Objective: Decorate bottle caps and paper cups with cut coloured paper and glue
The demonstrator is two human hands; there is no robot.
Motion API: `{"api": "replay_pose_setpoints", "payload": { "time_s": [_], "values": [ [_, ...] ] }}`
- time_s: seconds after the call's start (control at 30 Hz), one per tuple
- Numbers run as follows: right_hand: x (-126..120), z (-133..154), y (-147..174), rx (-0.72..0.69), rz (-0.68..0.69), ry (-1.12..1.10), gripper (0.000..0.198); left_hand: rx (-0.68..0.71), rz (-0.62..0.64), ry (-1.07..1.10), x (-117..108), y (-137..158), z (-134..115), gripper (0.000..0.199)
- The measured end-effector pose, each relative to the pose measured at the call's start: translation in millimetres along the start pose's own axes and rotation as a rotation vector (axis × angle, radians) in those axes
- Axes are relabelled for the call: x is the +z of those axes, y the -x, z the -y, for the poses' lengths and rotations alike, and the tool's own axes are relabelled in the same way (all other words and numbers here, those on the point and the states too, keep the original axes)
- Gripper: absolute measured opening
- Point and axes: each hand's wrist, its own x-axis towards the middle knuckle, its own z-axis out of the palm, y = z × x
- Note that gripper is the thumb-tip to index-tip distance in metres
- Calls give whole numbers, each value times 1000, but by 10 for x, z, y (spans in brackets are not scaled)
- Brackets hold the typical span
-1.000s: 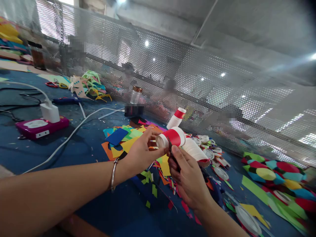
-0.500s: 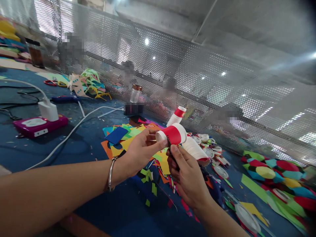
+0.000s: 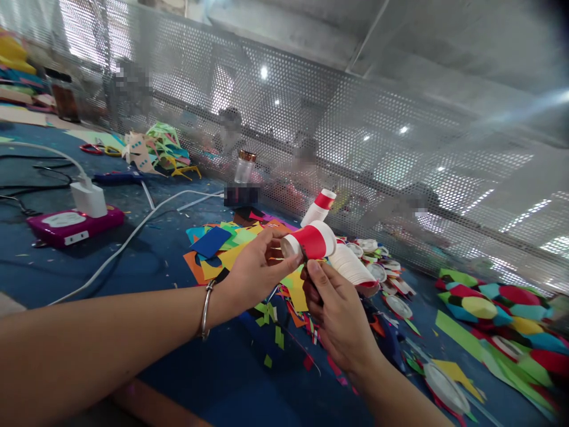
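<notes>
Left hand (image 3: pixel 249 277) pinches the cup (image 3: pixel 312 242) sideways, apparently steadying it; right hand (image 3: pixel 338 314) grips a dark tool (image 3: pixel 306 274) at its wall.

Left grip (image 3: pixel 247 276) pinching, right grip (image 3: pixel 338 308) curled

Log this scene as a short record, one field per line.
Left hand: grips a red-and-white paper cup, held on its side
Right hand: holds a dark tool at the cup, mostly hidden by fingers
Behind right hand: stack of cups, lying over
Colored paper: sheets and scraps beyond and below the hands
Far left: purple power strip with white plug
Surface: blue tabletop
Backdrop: perforated partition
</notes>
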Motion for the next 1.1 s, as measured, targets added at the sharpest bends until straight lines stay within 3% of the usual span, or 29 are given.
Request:
{"api": "replay_pose_setpoints", "payload": {
  "time_s": [0.47, 0.87, 1.1],
  "values": [
    [13, 6, 15, 20, 1, -12, 42, 32, -20, -131, -25, -5, 44, 28],
    [11, -8, -20, 8, 15, -37, 41, -22, -39, -7, 32, 10, 44, 28],
    [-3, 6, -21, 32, 19, -41, 40, -26, -5, -97, -2, -8, 10, 29]
  ]
}}
